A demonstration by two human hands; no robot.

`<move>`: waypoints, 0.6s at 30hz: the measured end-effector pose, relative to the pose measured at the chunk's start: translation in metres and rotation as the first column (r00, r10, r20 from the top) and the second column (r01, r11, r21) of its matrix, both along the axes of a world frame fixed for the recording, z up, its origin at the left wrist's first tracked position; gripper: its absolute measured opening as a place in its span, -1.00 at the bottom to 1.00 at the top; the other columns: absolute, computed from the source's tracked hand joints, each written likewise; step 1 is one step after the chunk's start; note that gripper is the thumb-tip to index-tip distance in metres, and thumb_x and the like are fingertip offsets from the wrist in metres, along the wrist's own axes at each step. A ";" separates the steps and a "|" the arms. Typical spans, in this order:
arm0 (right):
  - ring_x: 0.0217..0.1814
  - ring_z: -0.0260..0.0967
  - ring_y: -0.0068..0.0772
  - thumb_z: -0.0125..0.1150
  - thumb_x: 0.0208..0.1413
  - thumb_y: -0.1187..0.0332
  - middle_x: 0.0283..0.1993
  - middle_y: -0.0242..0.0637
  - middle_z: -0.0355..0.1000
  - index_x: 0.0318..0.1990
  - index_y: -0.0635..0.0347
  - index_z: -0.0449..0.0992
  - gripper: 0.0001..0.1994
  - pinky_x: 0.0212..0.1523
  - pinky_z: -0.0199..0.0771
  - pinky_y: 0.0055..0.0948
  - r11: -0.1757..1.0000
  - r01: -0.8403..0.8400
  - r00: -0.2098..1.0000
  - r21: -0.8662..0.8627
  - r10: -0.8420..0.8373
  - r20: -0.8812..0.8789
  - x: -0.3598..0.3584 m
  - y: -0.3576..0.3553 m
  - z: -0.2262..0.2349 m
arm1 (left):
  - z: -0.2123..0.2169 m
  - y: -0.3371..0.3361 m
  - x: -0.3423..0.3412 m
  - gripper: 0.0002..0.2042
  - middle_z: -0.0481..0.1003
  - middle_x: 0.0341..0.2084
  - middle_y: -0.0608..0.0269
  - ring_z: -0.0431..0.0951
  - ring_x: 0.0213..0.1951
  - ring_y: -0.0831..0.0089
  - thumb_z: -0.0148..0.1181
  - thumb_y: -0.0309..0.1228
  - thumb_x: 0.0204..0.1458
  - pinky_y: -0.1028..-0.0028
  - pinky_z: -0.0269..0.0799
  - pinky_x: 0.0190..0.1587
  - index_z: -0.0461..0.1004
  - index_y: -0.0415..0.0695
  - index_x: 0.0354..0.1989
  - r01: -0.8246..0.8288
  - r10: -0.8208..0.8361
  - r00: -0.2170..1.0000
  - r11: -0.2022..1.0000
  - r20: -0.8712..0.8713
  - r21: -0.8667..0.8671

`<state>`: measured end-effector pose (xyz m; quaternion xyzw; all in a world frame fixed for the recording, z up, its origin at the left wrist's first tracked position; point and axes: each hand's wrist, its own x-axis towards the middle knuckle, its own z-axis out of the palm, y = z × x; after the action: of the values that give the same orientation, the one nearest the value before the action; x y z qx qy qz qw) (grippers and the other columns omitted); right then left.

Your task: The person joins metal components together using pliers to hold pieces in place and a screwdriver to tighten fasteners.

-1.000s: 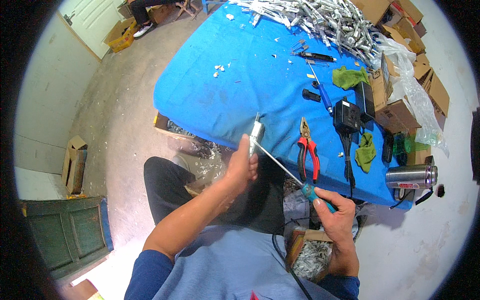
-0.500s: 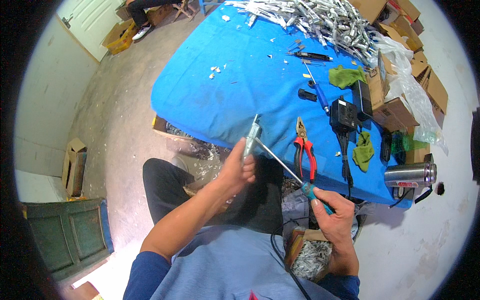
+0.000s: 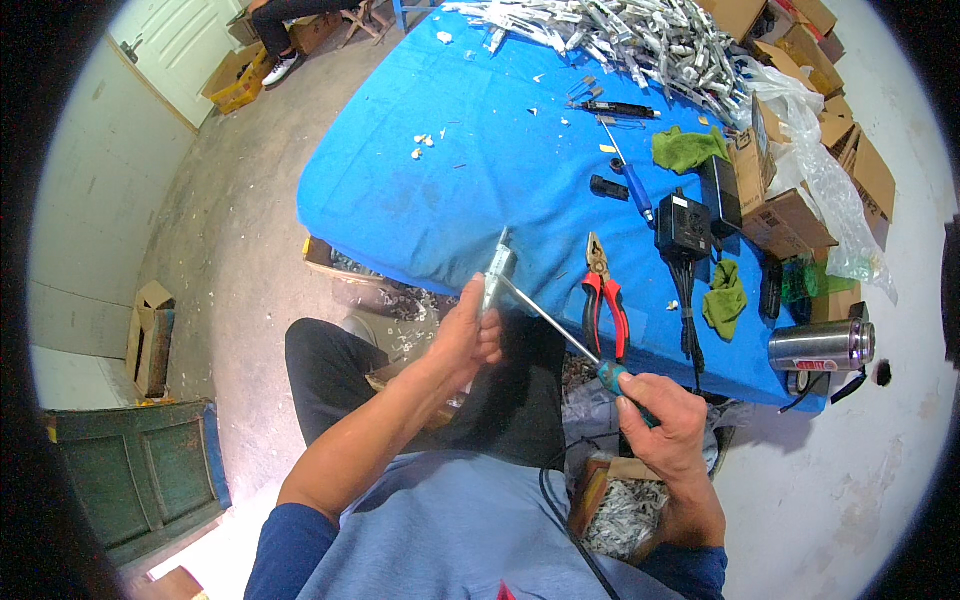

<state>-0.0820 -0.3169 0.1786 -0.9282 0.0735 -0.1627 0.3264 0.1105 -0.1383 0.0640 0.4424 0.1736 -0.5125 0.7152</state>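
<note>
Above my lap, at the near edge of the blue-covered table point(image 3: 400, 170), my left hand point(image 3: 467, 335) grips a slim, pale grey-white part point(image 3: 497, 272) with a thin tip pointing away from me. My right hand point(image 3: 662, 420) is wrapped round the teal handle of a screwdriver point(image 3: 553, 322). Its long metal shaft slants up and left, and the tip meets the side of the pale part just above my left fingers. Red-and-black pliers point(image 3: 604, 298) lie on the cloth right of the shaft, touched by neither hand.
A heap of similar pale parts point(image 3: 640, 40) covers the table's far side. To the right are a blue-handled screwdriver point(image 3: 634, 180), a black power adapter point(image 3: 684, 228), green cloths point(image 3: 725, 290), a steel flask point(image 3: 822, 346) and cardboard boxes point(image 3: 785, 230). Another person's leg point(image 3: 275, 35) shows far left.
Both hands have shifted slightly, the left one a little to the left with the pale part, which has turned somewhat. The screwdriver tip stays against it. The whole view has moved slightly.
</note>
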 end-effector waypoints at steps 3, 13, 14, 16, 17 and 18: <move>-0.45 0.51 -0.22 0.34 -0.14 0.52 -0.32 -0.15 0.52 -0.18 0.21 0.61 -0.72 -0.45 0.49 -0.40 0.995 -0.039 0.999 -0.093 0.043 0.033 0.000 -0.002 -0.003 | 0.004 -0.001 0.001 -0.39 -0.05 -0.82 0.52 -0.08 -0.77 0.56 -0.09 0.34 0.07 0.49 -0.03 -0.62 0.07 0.08 -0.73 0.008 -0.008 1.000 1.000 0.010 0.023; -0.54 0.45 -0.29 0.38 -0.23 0.49 -0.33 -0.24 0.50 -0.15 0.13 0.60 -0.64 -0.56 0.44 -0.40 0.943 -0.079 0.993 -0.324 0.105 0.062 0.005 -0.006 0.003 | 0.008 0.000 0.001 -0.40 -0.05 -0.81 0.53 -0.07 -0.77 0.57 -0.08 0.31 0.09 0.49 0.01 -0.61 0.07 0.08 -0.73 0.020 -0.021 0.999 0.999 0.027 0.037; -0.54 0.45 -0.29 0.38 -0.23 0.49 -0.33 -0.24 0.50 -0.15 0.13 0.60 -0.64 -0.56 0.44 -0.40 0.944 -0.086 0.992 -0.318 0.110 0.060 0.005 -0.008 0.003 | 0.009 0.000 0.001 -0.40 -0.04 -0.81 0.53 -0.07 -0.77 0.57 -0.09 0.31 0.09 0.49 0.02 -0.61 0.07 0.09 -0.73 0.020 -0.021 0.999 0.999 0.032 0.039; -0.54 0.45 -0.29 0.38 -0.24 0.49 -0.34 -0.24 0.49 -0.14 0.12 0.60 -0.63 -0.56 0.44 -0.40 0.947 -0.097 0.991 -0.305 0.119 0.056 0.005 -0.010 0.004 | 0.005 0.001 0.001 -0.40 -0.04 -0.81 0.53 -0.06 -0.76 0.57 -0.08 0.31 0.09 0.49 0.03 -0.61 0.07 0.09 -0.73 0.023 -0.024 0.999 0.999 0.037 0.033; -0.54 0.45 -0.29 0.38 -0.24 0.49 -0.34 -0.24 0.49 -0.14 0.12 0.60 -0.63 -0.56 0.44 -0.40 0.948 -0.101 0.991 -0.303 0.123 0.053 0.006 -0.011 0.005 | 0.004 0.001 0.001 -0.40 -0.04 -0.81 0.53 -0.06 -0.76 0.57 -0.08 0.31 0.09 0.49 0.04 -0.61 0.07 0.09 -0.73 0.025 -0.026 0.999 0.999 0.040 0.030; -0.54 0.45 -0.29 0.38 -0.24 0.49 -0.34 -0.25 0.49 -0.14 0.12 0.60 -0.62 -0.56 0.44 -0.40 0.948 -0.106 0.991 -0.301 0.127 0.051 0.006 -0.012 0.005 | 0.004 0.001 0.002 -0.40 -0.03 -0.81 0.53 -0.06 -0.76 0.57 -0.09 0.31 0.09 0.49 0.04 -0.61 0.07 0.09 -0.73 0.029 -0.030 0.999 0.999 0.039 0.033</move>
<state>-0.0763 -0.3286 0.1840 -0.9632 -0.0183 -0.1848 0.1945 0.1123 -0.1373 0.0680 0.4665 0.1614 -0.5113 0.7035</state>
